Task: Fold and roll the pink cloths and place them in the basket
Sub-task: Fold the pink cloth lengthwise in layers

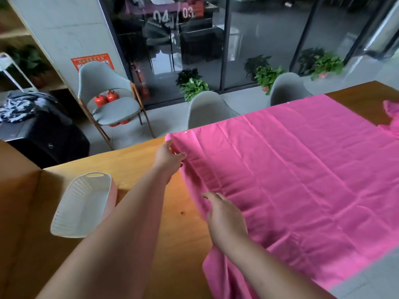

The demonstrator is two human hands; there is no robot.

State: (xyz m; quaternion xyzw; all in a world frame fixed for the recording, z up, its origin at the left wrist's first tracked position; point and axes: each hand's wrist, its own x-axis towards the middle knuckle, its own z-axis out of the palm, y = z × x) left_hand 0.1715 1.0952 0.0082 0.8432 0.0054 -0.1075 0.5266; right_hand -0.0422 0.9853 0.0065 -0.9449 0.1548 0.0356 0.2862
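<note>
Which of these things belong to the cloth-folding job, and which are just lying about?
Job: pink cloth, second pink cloth, white basket, left hand, right hand.
Lying about: grey chairs, potted plants, fire extinguishers, black case.

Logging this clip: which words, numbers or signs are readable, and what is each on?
"04": white numerals on the dark glass wall.
"03": white numerals on the same glass, further right.
Orange-red poster on the grey pillar: print too blurred to read.
White plastic basket and pink cloth: no text visible.
</note>
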